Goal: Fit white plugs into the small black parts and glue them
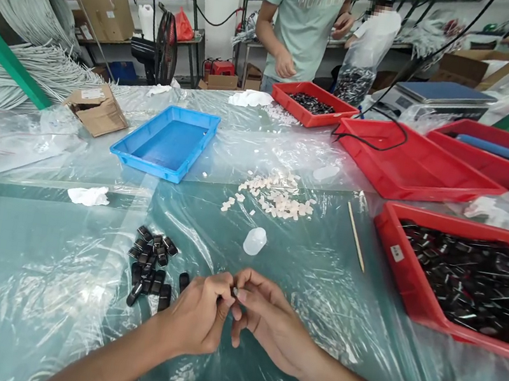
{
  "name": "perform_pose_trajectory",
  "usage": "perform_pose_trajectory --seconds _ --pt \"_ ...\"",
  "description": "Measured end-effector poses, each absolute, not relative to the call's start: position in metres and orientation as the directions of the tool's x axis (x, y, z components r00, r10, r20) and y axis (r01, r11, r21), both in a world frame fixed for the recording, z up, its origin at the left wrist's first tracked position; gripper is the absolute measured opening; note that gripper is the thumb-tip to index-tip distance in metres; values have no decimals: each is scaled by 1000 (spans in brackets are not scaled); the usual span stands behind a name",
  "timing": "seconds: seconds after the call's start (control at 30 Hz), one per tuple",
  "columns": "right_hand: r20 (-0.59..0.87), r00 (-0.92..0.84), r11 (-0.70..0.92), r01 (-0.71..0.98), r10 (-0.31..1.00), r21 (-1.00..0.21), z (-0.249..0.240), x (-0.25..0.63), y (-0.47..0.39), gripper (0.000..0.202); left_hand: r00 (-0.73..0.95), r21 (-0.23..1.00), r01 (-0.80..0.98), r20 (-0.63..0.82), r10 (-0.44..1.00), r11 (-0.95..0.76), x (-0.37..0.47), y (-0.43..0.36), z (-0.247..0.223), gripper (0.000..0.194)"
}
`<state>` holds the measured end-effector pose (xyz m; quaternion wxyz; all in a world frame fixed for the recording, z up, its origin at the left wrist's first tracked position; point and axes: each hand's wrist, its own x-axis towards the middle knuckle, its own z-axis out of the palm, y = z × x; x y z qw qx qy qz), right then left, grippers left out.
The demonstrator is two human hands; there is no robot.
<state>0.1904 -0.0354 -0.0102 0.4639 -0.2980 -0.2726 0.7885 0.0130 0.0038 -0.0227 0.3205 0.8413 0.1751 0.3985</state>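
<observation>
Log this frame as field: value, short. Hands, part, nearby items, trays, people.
hands: left hand and right hand, fingertips meeting around a small dark part
part detail: mostly hidden by fingers
left of hands: loose group of black pieces
ahead: translucent cup, scattered pale pieces beyond it
right: thin stick, then red tray of dark pieces
farther left: blue tray
background: person in pale green shirt, another in white
</observation>
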Motion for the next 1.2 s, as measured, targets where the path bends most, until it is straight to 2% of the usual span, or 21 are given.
perform_pose_trajectory --seconds 0.1,0.17,0.23,0.3,0.37,0.43,0.57,0.67,0.8,0.93,1.03,1.13,1.2 --pt "-223 -394 -426 -568 892 -704 -9 188 -36 34 636 673 67 540 551 -737 12 4 -20 19" --pt "-195 -384 -389 -533 903 -751 -8 190 -34 37 640 670 102 521 564 -735 11 5 -19 22" --pt "-112 -336 -267 -457 935 -848 -7 195 -29 36 616 660 146 522 589 -737 7 7 -20 24" --pt "22 -261 -74 -353 965 -933 -3 206 -22 35 537 649 235 533 654 -723 2 12 -23 27" --pt "142 -175 91 -267 974 -959 0 222 -10 34 434 650 347 527 731 -675 -6 20 -27 27" --pt "191 -67 172 -221 979 -960 2 242 6 36 352 666 436 494 795 -606 -15 30 -28 22" --pt "169 184 190 -100 968 -977 -11 286 46 43 286 684 552 381 879 -476 -29 47 -24 16" --pt "158 310 177 -34 938 -984 -33 312 72 41 262 680 631 268 927 -374 -31 49 -22 16" --pt "162 399 157 44 903 -987 -58 328 93 36 283 589 737 175 943 -330 -28 57 -21 16" --pt "193 393 156 125 899 -980 -66 328 100 27 309 449 813 204 929 -370 -28 111 1 26" --pt "218 367 167 167 904 -972 -65 327 99 24 268 400 844 262 927 -357 -35 173 38 21" --pt "232 349 178 179 908 -968 -64 327 97 22 193 341 890 320 927 -303 -44 219 75 29" --pt "234 340 183 177 911 -967 -65 327 96 23 169 291 915 353 920 -279 -48 228 88 28"
